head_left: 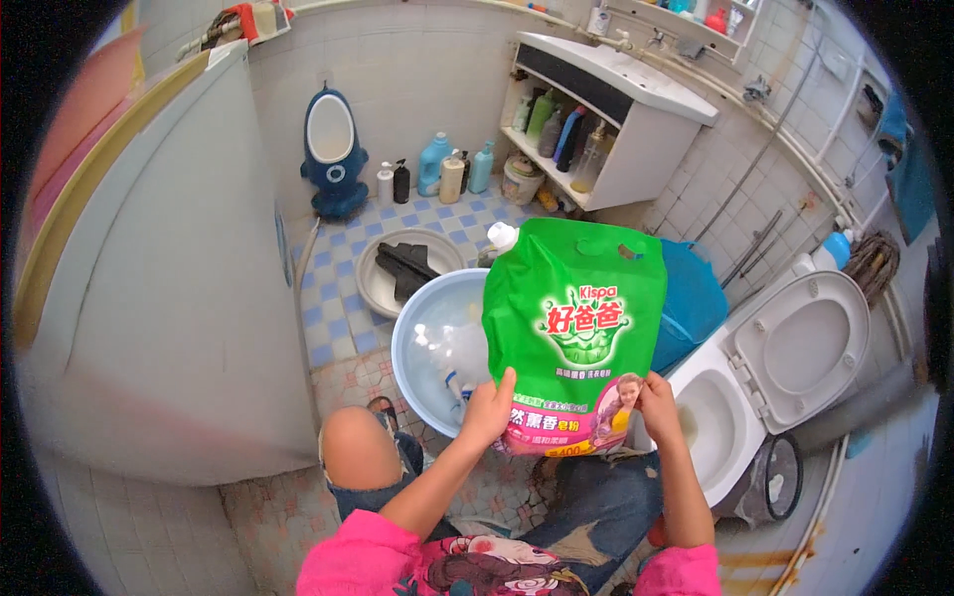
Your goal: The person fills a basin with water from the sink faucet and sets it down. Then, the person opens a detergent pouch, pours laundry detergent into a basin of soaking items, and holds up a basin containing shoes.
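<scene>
Between my hands, above my lap, is a large green and pink detergent pouch (pixel 596 268) with a white cap at its upper left corner. My left hand (pixel 489 407) grips its lower left edge, thumb on the front. At the lower right edge my right hand (pixel 660 405) is closed on the pouch, its fingers partly hidden behind it. Just beyond and left of the pouch sits a light blue basin (pixel 405 350) of water, partly covered by it. Something white and blue (pixel 455 385) lies in the water, too unclear to name.
A pale basin (pixel 370 288) with dark cloth stands behind the blue one. To the right are a blue bucket (pixel 691 298), an open toilet (pixel 720 427) and a bin (pixel 777 477). Bottles (pixel 434 164) line the far wall near a sink cabinet (pixel 646 149); a white panel (pixel 169 268) stands left.
</scene>
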The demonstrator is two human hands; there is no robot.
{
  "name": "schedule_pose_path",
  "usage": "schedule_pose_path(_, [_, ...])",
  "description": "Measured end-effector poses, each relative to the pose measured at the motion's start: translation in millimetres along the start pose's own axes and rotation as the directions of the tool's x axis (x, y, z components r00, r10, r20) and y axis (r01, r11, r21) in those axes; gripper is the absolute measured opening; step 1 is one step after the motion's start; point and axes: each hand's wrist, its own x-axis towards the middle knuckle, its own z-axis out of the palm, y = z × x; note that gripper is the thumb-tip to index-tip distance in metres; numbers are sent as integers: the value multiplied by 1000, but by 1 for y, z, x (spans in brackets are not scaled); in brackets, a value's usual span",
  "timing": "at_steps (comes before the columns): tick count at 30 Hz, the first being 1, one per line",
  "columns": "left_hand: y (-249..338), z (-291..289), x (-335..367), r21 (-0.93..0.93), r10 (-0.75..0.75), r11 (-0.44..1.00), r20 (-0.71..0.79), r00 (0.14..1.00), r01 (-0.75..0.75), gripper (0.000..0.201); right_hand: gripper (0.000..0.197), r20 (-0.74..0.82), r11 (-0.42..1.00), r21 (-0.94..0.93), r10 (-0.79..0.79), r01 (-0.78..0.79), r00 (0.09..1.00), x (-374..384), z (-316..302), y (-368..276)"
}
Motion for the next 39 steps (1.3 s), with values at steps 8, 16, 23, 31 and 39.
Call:
schedule_pose_path(8, [-2,-4,-1,13,91,996,-108,990,-90,48,29,57,917,390,70,-87,996,8,-3,-14])
schedule_pose_path(16, [-8,-12,3,30,97,995,-141,985,-93,47,57,-125,472,-680,-829,561,546,34,39,-136])
schedule_pose_path(23, [-11,-4,8,133,115,986,-142,983,-96,46,51,338,85,-763,-793,641,508,69,95,-190])
schedule_pose_path(31, [2,-4,12,107,96,991,-172,980,-78,44,26,341,358,-437,-783,825,521,118,116,-192])
schedule_pose_path(39, [16,-17,42,170,197,973,-284,938,-153,45,18,367,387,-213,-819,897,441,150,138,-225])
